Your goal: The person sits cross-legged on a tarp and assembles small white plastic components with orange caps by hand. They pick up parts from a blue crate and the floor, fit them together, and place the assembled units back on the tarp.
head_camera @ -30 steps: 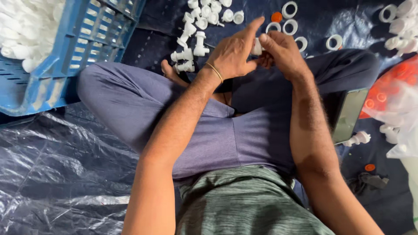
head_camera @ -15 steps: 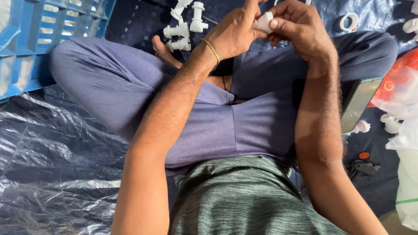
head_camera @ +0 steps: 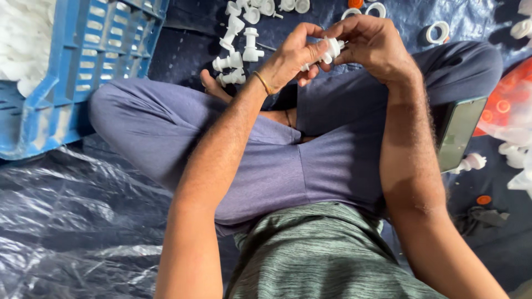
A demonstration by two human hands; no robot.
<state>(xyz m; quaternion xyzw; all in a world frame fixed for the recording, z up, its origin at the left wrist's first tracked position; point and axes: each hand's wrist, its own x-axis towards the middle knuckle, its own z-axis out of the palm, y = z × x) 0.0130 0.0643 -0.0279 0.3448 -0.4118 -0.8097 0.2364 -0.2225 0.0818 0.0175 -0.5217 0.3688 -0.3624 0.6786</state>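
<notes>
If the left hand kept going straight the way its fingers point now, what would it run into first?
The left hand points right, so it would likely first meet the right hand, which holds the same small white plastic part. They look almost touching, though depth is unclear.

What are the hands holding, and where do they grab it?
Both hands pinch one small white plastic fitting: left hand at its near end, right hand at its far end.
</notes>
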